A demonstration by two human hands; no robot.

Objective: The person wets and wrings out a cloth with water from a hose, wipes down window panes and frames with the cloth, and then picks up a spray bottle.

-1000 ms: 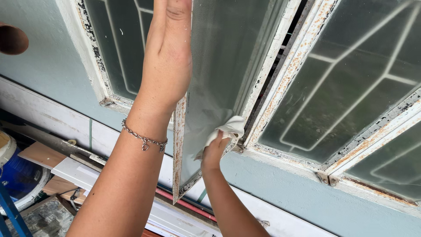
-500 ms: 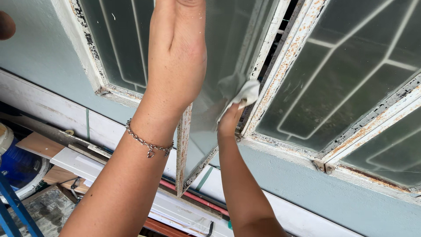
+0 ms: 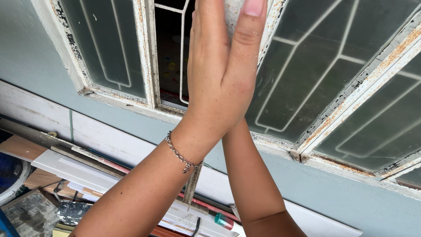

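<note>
Here my left hand (image 3: pixel 219 74) lies flat, fingers (image 3: pixel 210 26) together, against the edge-on open window sash (image 3: pixel 193 186); my right hand is hidden behind it, grip unknowable. Below the fingers sits a green-and-red capped tube (image 3: pixel 223 221). I judge the rusty frame could scrape skin or swing shut

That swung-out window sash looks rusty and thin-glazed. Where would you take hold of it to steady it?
Probably by the metal frame of the sash, not the glass. It stands edge-on and thin, so fingers can wrap its free edge from the left, where the left hand lies flat against its face. The lower corner shows bare below the wrist.
</note>
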